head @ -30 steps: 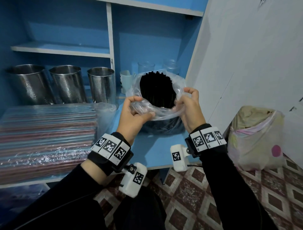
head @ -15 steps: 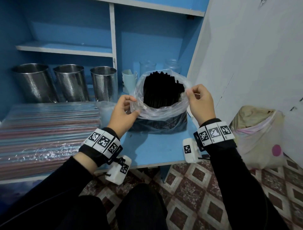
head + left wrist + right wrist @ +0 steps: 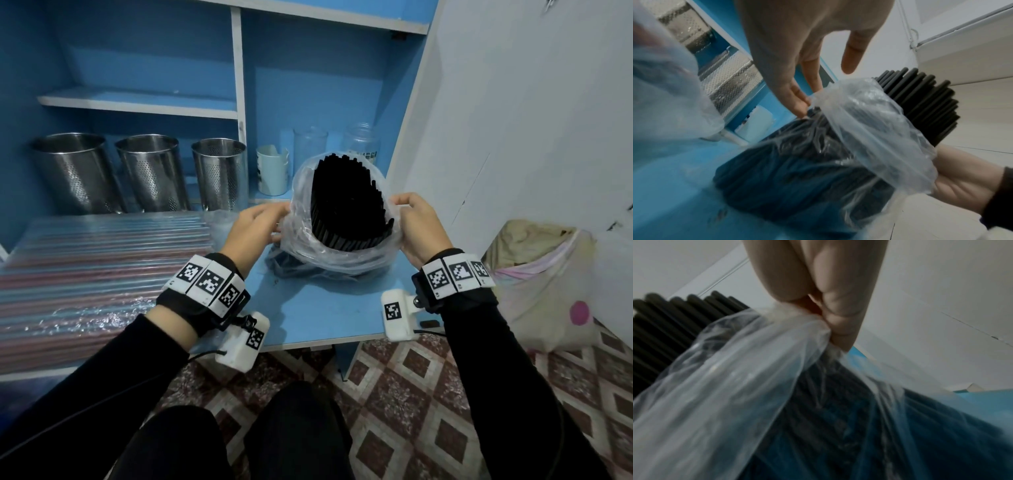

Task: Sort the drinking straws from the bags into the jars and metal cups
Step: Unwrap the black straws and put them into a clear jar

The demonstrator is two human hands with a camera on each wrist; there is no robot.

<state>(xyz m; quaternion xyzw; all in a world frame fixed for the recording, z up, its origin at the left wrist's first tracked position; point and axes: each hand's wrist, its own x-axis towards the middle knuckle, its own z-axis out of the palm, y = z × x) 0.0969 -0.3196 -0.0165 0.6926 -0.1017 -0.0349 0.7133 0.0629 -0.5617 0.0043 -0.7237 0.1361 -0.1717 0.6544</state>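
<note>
Left grip [image 3: 251, 230] straight-fingered, right grip [image 3: 418, 226] in pinch.

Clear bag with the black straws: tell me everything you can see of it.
The clear plastic bag is thin, see-through, crinkled film, its mouth open and bunched down so the tops of the black straws packed inside stick out above the rim. It stands on the blue desktop, roughly upright. The right hand pinches the rim on one side; the left hand touches the opposite side with straight fingers, thumb clear.
</note>
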